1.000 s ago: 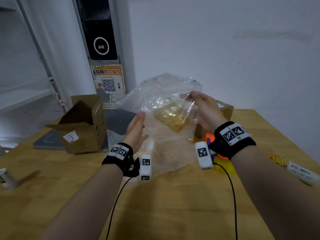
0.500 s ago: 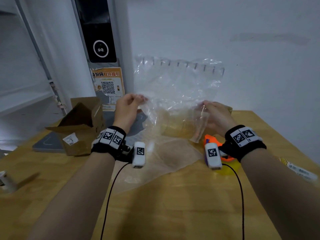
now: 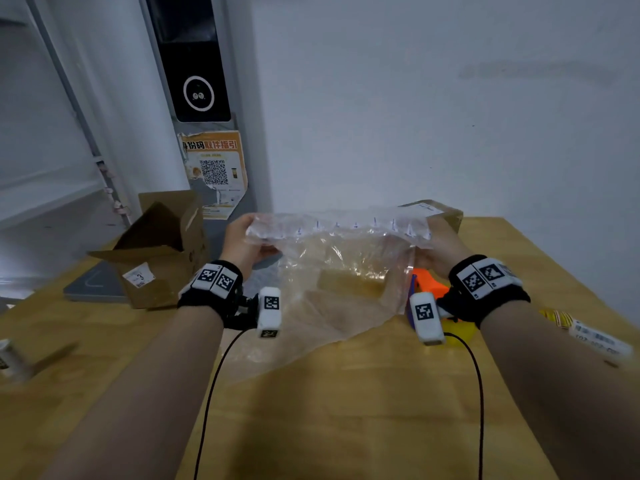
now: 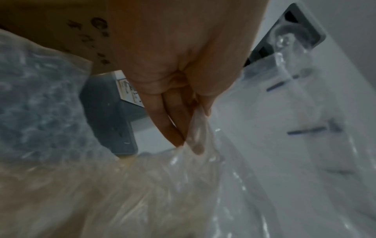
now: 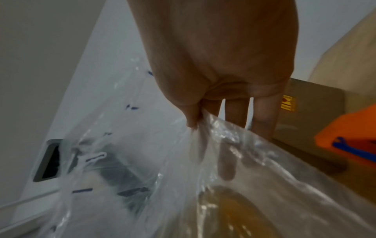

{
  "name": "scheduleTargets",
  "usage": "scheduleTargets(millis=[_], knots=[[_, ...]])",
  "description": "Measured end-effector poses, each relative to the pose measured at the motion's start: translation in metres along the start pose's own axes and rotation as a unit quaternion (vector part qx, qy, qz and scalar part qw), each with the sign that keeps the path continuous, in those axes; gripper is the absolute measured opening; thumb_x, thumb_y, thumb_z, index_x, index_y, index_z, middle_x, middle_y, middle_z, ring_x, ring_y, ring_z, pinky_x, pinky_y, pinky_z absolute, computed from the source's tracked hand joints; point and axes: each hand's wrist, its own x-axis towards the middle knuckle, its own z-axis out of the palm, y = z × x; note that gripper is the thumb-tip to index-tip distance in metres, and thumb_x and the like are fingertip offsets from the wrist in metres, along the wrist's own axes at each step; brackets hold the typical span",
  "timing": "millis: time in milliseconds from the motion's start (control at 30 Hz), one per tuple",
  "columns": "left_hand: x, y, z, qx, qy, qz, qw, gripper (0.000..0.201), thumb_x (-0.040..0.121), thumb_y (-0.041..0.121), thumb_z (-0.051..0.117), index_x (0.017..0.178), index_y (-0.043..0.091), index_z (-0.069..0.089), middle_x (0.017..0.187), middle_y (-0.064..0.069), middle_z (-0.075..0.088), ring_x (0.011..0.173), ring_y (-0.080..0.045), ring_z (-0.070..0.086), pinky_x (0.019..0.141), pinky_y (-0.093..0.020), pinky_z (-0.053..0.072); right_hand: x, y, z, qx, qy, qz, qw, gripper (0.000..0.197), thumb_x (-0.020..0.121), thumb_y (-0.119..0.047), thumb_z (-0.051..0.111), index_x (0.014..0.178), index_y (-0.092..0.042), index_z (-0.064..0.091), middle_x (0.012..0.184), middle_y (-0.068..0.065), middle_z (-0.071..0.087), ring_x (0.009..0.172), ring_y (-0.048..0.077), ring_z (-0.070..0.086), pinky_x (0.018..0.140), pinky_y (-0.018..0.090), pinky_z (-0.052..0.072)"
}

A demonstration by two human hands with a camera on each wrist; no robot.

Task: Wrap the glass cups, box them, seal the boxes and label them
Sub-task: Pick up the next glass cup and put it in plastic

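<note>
1. Near edge: bare wooden counter, crossed by two black cables from the wrist units.
2. Mid-counter: clear inflatable air-column wrap held up by its top edge, lower part draped onto the counter; blue valve marks along the top strip.
3. Left hand: grip clamped on the wrap's left top corner, thumb and fingers pinching the film.
4. Right hand: grip clamped on the right top corner, thumb and forefinger pinching, other fingers straight behind the film.
5. Through the film, low between the hands: an amber glass cup, blurred; whether inside the wrap or behind it cannot be told.
6. Just beside the right wrist: orange tape dispenser on the counter; strip of labels at the right edge.
7. Left, farther: open cardboard box with a small sticker, standing on a grey scale.
8. Far right, behind the wrap: a second cardboard box.
9. Far: white wall, orange QR-code poster.
</note>
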Motion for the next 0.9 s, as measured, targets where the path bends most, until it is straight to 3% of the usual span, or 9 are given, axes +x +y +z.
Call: scheduleTargets(millis=[67, 167, 367, 467, 533, 600, 733, 800, 900], knots=[[-0.002, -0.011, -0.005, -0.023, -0.014, -0.027, 0.999, 0.033, 0.098, -0.01, 0.056, 0.123, 0.011, 0.06, 0.102, -0.011, 0.065, 0.079, -0.024, 0.067, 0.057, -0.026, 0.06, -0.004, 0.01, 0.007, 0.091, 0.003, 0.089, 0.992, 0.018, 0.101, -0.003, 0.057, 0.118, -0.002, 0.064, 0.1, 0.012, 0.07, 0.087, 0.027, 0.065, 0.083, 0.041, 0.058], [-0.01, -0.031, -0.013, -0.023, -0.04, -0.057, 0.997, 0.047, 0.095, -0.018, 0.053, 0.126, 0.016, 0.057, 0.112, -0.007, 0.057, 0.085, -0.025, 0.064, 0.058, -0.026, 0.061, -0.014, 0.012, 0.017, 0.17, -0.043, 0.149, 0.973, 0.023, 0.098, -0.01, 0.065, 0.116, 0.005, 0.067, 0.088, 0.018, 0.076, 0.066, 0.03, 0.069, 0.059, 0.039, 0.06], [-0.018, -0.058, -0.021, -0.075, -0.043, -0.198, 0.976, 0.028, 0.098, -0.004, 0.057, 0.12, 0.012, 0.066, 0.111, -0.022, 0.068, 0.086, -0.038, 0.068, 0.076, -0.046, 0.058, -0.02, 0.025, 0.035, 0.132, -0.052, 0.18, 0.973, 0.031, 0.1, -0.014, 0.067, 0.129, -0.005, 0.064, 0.097, 0.019, 0.078, 0.068, 0.036, 0.075, 0.053, 0.038, 0.06], [-0.02, -0.063, -0.021, -0.102, -0.031, -0.208, 0.972, 0.024, 0.099, 0.0, 0.056, 0.118, 0.011, 0.065, 0.105, -0.022, 0.067, 0.084, -0.039, 0.067, 0.072, -0.046, 0.059, -0.017, 0.027, 0.039, 0.107, -0.02, 0.158, 0.981, 0.05, 0.096, -0.012, 0.072, 0.143, -0.017, 0.055, 0.121, 0.017, 0.069, 0.074, 0.035, 0.074, 0.05, 0.032, 0.058], [-0.018, -0.062, -0.022, -0.103, -0.033, -0.199, 0.974, 0.026, 0.1, 0.002, 0.055, 0.123, 0.008, 0.062, 0.106, -0.022, 0.065, 0.086, -0.037, 0.066, 0.07, -0.043, 0.06, -0.013, 0.028, 0.039, 0.076, -0.003, 0.099, 0.992, 0.064, 0.09, -0.016, 0.079, 0.147, -0.022, 0.051, 0.134, 0.011, 0.062, 0.094, 0.031, 0.072, 0.057, 0.035, 0.06], [-0.013, -0.058, -0.024, -0.084, -0.019, -0.186, 0.979, 0.028, 0.101, 0.004, 0.055, 0.128, 0.008, 0.061, 0.106, -0.019, 0.066, 0.088, -0.034, 0.065, 0.075, -0.042, 0.054, -0.013, 0.023, 0.038, 0.037, 0.018, 0.029, 0.999, 0.073, 0.084, -0.017, 0.085, 0.148, -0.025, 0.051, 0.133, 0.005, 0.062, 0.112, 0.022, 0.065, 0.078, 0.035, 0.059], [-0.006, -0.045, -0.023, -0.045, 0.002, -0.168, 0.985, 0.021, 0.1, 0.002, 0.058, 0.117, 0.009, 0.067, 0.099, -0.017, 0.066, 0.078, -0.03, 0.064, 0.058, -0.033, 0.056, -0.01, 0.006, 0.037, 0.001, 0.028, -0.083, 0.996, 0.061, 0.08, -0.025, 0.088, 0.134, -0.037, 0.064, 0.136, -0.01, 0.061, 0.127, 0.008, 0.055, 0.109, 0.038, 0.048], [-0.002, -0.041, -0.02, -0.044, 0.045, -0.168, 0.984, 0.02, 0.097, 0.0, 0.062, 0.11, 0.015, 0.067, 0.108, -0.017, 0.067, 0.082, -0.027, 0.066, 0.062, -0.031, 0.057, -0.008, -0.005, 0.038, -0.039, 0.024, -0.129, 0.991, 0.047, 0.081, -0.029, 0.086, 0.125, -0.036, 0.07, 0.131, -0.01, 0.064, 0.122, 0.007, 0.057, 0.108, 0.036, 0.047], [0.005, -0.023, -0.016, -0.015, 0.275, -0.103, 0.956, 0.034, 0.092, -0.001, 0.059, 0.121, 0.018, 0.057, 0.121, -0.007, 0.06, 0.103, -0.024, 0.062, 0.088, -0.033, 0.052, -0.004, -0.026, 0.043, -0.081, 0.019, -0.135, 0.987, 0.038, 0.085, -0.03, 0.083, 0.122, -0.037, 0.073, 0.118, -0.017, 0.069, 0.114, 0.009, 0.061, 0.101, 0.034, 0.05]])
